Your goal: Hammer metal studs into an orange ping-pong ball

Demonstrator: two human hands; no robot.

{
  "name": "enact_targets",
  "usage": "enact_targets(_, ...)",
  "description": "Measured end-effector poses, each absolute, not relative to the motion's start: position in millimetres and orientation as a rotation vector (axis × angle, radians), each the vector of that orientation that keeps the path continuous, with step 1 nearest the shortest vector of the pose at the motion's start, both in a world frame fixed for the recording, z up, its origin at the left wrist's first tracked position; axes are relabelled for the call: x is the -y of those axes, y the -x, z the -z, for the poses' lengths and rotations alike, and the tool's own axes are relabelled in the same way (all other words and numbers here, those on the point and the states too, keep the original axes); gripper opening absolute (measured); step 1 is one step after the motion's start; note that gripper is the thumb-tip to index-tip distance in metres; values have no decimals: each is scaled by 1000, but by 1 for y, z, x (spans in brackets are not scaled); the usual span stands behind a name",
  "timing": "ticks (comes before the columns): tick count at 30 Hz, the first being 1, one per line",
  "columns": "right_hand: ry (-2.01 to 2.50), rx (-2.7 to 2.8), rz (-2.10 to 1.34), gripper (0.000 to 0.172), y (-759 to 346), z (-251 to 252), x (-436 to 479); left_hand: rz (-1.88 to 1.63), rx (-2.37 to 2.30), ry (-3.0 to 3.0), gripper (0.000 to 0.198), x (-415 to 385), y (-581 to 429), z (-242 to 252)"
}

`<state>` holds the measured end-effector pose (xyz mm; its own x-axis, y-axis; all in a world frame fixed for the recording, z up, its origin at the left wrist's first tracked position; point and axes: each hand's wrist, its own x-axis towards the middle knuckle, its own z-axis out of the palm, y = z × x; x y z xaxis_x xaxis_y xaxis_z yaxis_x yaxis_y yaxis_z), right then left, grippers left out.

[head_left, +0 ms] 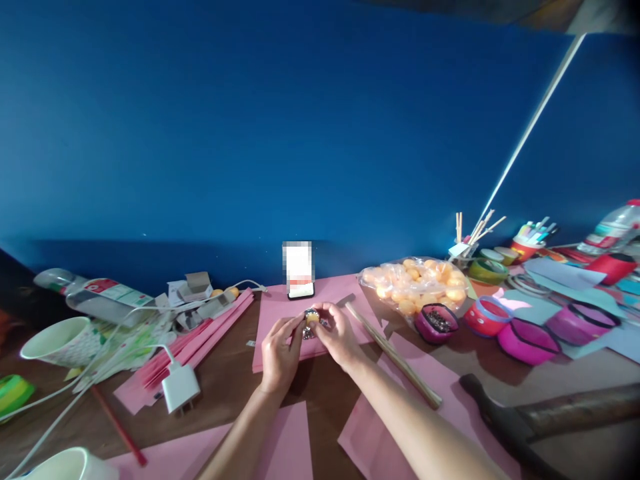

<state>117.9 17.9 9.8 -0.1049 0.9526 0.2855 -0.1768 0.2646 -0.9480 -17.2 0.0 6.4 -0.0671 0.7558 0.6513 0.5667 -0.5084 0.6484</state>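
Above the pink paper (327, 293), my left hand (281, 352) and my right hand (339, 337) meet around a small yellow-orange ball (313, 319) dotted with shiny silver and dark bits. The fingers of both hands are closed on it and hide much of its surface. A phone (301, 293) stands upright just beyond, against the blue wall. To the right lie a knife-like tool with a wooden handle (395, 357) and a clear bag of orange balls (420, 280). A purple bowl (437, 333) contains many small metallic pieces.
On the right are a hammer (580, 408), a magenta bowl (529, 341) and a red cup of pens (527, 250). On the left lie a plastic bottle (113, 299), a white charger (180, 388) with cables, a paper cup (57, 343) and a red pencil-like stick (120, 427).
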Motion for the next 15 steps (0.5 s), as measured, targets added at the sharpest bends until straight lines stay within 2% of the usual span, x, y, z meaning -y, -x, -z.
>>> enact_targets(15, 752, 1121, -1334, 23, -113, -14, -16, -1649, -1444, -2111, 20, 2, 16, -7)
